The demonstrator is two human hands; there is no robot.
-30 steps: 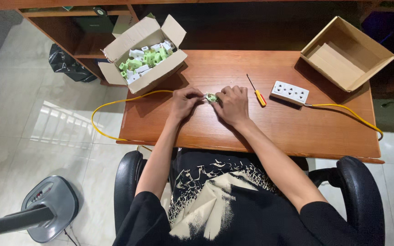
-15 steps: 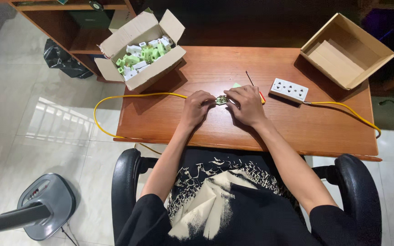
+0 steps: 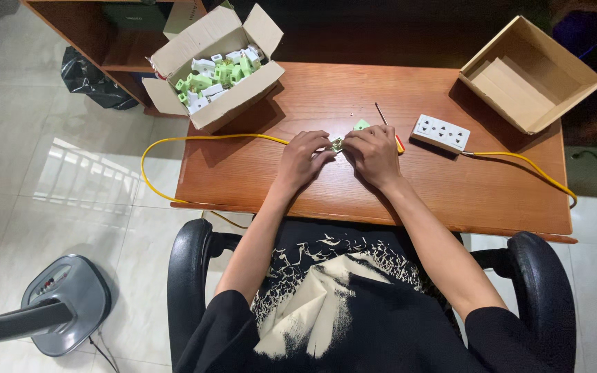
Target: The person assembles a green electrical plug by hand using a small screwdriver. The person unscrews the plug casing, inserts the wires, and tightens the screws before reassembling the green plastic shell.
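Note:
My left hand [image 3: 303, 157] and my right hand [image 3: 374, 153] meet at the middle of a wooden desk [image 3: 257, 173]. Between their fingertips they hold a small green and white plug part [image 3: 340, 143], joined to the end of a yellow cable [image 3: 195, 138]. A piece of green plastic [image 3: 361, 125] shows just above my right hand. A screwdriver [image 3: 382, 117] with a thin shaft lies behind my right hand, its handle partly hidden by it.
An open cardboard box [image 3: 219, 62] of green and white plugs sits at the desk's back left. A white power strip [image 3: 440, 132] with a yellow cable lies at the right. An empty cardboard box [image 3: 530, 72] stands at the back right. A floor fan base [image 3: 56, 304] is at lower left.
The camera view has shifted slightly. Both hands stay together on the small plug part, with my right hand now covering more of the screwdriver's handle.

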